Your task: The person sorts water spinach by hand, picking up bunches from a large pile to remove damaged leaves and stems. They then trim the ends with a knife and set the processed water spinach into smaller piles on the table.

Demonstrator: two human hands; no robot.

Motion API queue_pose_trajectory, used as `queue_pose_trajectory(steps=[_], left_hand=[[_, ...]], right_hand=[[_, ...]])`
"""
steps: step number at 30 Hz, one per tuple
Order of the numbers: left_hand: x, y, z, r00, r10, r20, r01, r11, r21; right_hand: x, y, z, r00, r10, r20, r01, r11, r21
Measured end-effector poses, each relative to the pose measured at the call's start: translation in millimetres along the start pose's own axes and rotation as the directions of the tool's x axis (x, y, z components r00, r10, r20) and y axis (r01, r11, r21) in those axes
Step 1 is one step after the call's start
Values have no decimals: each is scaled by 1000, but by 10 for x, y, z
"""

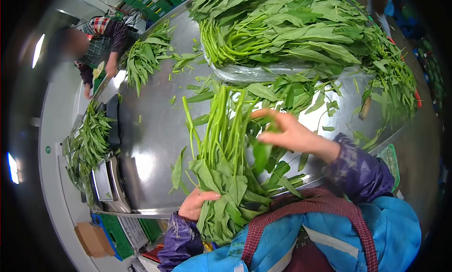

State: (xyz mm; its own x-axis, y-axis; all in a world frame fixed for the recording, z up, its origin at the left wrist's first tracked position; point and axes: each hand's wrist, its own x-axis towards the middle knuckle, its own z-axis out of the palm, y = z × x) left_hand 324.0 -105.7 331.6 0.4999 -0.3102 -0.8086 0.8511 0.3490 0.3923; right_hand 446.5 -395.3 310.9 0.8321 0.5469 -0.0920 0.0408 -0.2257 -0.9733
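A bunch of leafy greens (221, 131) stands with its pale green stems pointing away from me and its leaves near my body. My left hand (200, 203) is wrapped round the leafy part, its thumb across the leaves. To the right of the stems, my right hand (282, 131) has thumb and fingers bent toward each other around a loose green leaf (262, 155), which looks blurred. Loose leaves and stems lie on the metal table (157, 112) behind and beside the bunch.
A large pile of greens (287, 32) on clear plastic fills the table's back. Another person (101, 46) works at the upper left beside more greens (146, 60). A scale (106, 180) stands at the left edge, with crates (117, 236) below.
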Motion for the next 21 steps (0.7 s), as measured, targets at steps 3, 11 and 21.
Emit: queue_pose_trajectory(steps=[3, 11, 21], left_hand=[[13, -25, 79, 999, -33, 8, 32, 995, 98], [19, 35, 133, 990, 104, -91, -79, 968, 240], [154, 45, 274, 971, 88, 221, -184, 865, 466]], right_hand=[[126, 20, 296, 997, 3, 72, 3, 997, -78], [80, -233, -173, 940, -204, -274, 231, 971, 69], [58, -343, 298, 867, -385, 317, 498, 650, -574]])
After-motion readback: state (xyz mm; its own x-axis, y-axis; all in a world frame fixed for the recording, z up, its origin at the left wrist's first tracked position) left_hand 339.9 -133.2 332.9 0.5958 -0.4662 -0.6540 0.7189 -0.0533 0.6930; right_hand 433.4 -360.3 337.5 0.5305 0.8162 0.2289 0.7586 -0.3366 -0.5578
